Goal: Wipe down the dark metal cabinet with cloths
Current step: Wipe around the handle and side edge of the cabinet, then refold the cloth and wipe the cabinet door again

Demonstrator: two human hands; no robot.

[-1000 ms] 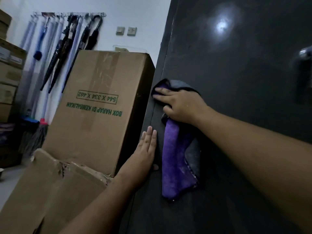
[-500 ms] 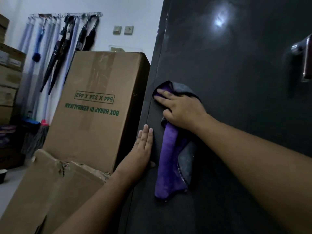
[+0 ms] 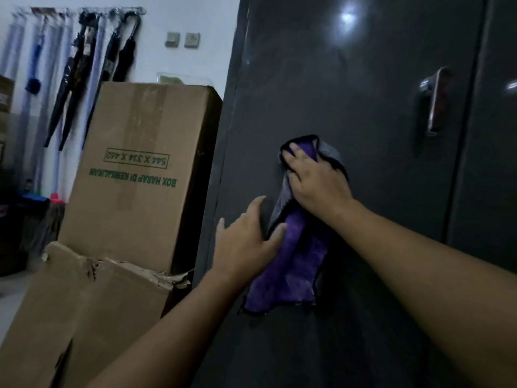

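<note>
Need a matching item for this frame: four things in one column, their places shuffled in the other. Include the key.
Things
1. purple cloth
2. cardboard box
3. metal handle
4. umbrellas

Places
A. hanging on the wall, far left
B. mounted on the cabinet, upper right
C. pressed to the cabinet under the right hand
D. standing just left of the cabinet, print upside down

Pairs: 1-C, 2-D, 3-B, 4-A
</note>
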